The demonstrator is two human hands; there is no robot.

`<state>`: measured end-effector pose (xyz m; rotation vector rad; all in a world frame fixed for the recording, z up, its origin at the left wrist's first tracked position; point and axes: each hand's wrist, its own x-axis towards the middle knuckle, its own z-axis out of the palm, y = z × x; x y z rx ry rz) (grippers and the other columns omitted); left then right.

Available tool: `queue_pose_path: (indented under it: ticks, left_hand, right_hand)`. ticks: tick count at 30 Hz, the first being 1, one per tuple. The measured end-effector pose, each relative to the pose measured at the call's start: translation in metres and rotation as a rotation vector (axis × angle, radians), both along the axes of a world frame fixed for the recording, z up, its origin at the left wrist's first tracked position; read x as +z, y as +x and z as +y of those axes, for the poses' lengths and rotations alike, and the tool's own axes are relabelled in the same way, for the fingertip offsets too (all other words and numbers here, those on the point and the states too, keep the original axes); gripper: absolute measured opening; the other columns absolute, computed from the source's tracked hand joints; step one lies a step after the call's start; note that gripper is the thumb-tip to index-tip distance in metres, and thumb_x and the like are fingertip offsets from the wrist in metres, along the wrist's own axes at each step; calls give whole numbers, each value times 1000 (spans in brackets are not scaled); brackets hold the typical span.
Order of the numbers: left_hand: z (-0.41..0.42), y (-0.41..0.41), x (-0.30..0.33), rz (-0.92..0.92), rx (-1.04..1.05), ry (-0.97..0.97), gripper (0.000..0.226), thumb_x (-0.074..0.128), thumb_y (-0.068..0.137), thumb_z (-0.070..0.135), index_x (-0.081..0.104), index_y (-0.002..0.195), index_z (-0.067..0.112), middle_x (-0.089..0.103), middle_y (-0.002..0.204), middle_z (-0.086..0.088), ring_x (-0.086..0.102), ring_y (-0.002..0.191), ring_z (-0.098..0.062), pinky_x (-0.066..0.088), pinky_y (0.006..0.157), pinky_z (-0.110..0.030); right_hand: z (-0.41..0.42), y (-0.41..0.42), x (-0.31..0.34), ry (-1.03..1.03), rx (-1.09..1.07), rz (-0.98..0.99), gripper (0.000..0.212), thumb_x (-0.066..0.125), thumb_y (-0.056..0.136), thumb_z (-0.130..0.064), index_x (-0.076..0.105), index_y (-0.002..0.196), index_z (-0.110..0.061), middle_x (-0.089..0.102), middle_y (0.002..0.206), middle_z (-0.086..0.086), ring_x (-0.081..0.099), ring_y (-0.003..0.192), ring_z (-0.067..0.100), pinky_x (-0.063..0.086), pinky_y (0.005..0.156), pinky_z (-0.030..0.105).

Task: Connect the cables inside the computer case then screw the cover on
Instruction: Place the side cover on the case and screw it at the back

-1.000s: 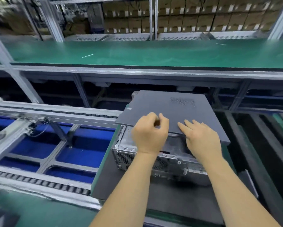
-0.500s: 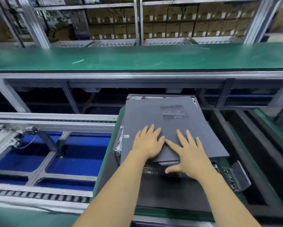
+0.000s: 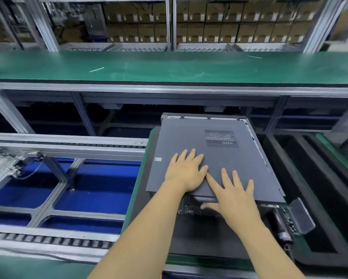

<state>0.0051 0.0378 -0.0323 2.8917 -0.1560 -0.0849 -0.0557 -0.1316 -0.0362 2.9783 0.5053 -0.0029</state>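
With the cover [image 3: 191, 150] lying flat on the case [image 3: 191, 207], keep left hand [image 3: 186, 174] and right hand [image 3: 234, 195] palm-down, fingers spread, and press evenly until all edges align before screwing.

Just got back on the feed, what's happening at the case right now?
A person has both palms flat on the grey cover, left hand beside right hand, right thumb hooked under its near edge. The cover lies on the computer case, overhanging the near end. No screws or screwdriver visible.
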Motion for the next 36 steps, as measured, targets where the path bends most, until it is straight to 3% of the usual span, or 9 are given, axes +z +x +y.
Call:
queue_pose_path:
  ticks: [3,5,10,16,21,23,27,31,36]
  left_hand:
    - [-1,0,1,-11,-7,-44,59,20,101,56,20,156,33,9,166,3,4,153,-22,1,123,-45]
    - [1,3,6,-5,-8,-71,60,21,101,58,21,156,34,11,166,3,5,153,-21,2,123,-45]
    - [4,12,23,34,-24,-99,62,25,99,61,22,156,35,15,165,6,9,152,-20,4,123,-42]
    - [5,21,46,62,13,-221,63,35,98,58,25,155,34,20,164,5,16,151,-17,12,121,-38]
    - [3,17,40,-21,31,-303,61,39,98,56,30,153,33,24,163,3,18,151,-17,14,121,-39]
    - [3,17,32,-49,42,-313,59,38,98,55,33,152,33,24,163,2,17,151,-19,13,122,-40]
    - [-2,20,12,-57,-32,-166,57,36,98,54,35,151,32,24,163,1,16,151,-22,11,122,-40]
    - [0,20,-9,-77,-81,-87,57,35,99,54,32,153,33,19,164,4,12,151,-19,7,123,-37]
    - [3,23,-9,-82,-85,-117,59,34,98,57,28,153,36,19,164,7,11,152,-18,6,123,-36]
  right_hand:
    - [-1,-5,7,54,90,-200,84,71,69,-71,59,141,-29,57,140,24,53,130,46,34,101,76]
    - [-2,-2,9,61,120,-280,77,79,65,-65,69,129,-24,65,128,26,61,120,46,38,98,76]
    - [1,3,11,125,187,-404,66,88,63,-53,75,118,-19,72,117,21,68,110,41,43,95,73]
    - [-8,20,25,247,509,-745,49,94,62,-33,79,103,-11,76,104,8,72,105,29,48,98,66]
    - [-16,27,28,243,624,-843,20,75,86,-24,78,100,-10,76,104,7,71,109,30,46,102,64]
    - [-17,29,25,207,605,-820,27,82,78,-28,79,100,-12,76,105,9,70,110,34,48,97,66]
    - [-16,22,-2,250,452,-677,55,89,61,-54,81,98,-14,76,105,12,72,102,39,56,81,64]
    - [-8,12,-30,199,359,-539,63,92,58,-54,79,108,-18,74,116,11,70,108,39,55,83,65]
    - [-7,11,-34,193,356,-566,58,92,65,-41,77,115,-18,72,120,11,68,111,39,53,88,65]
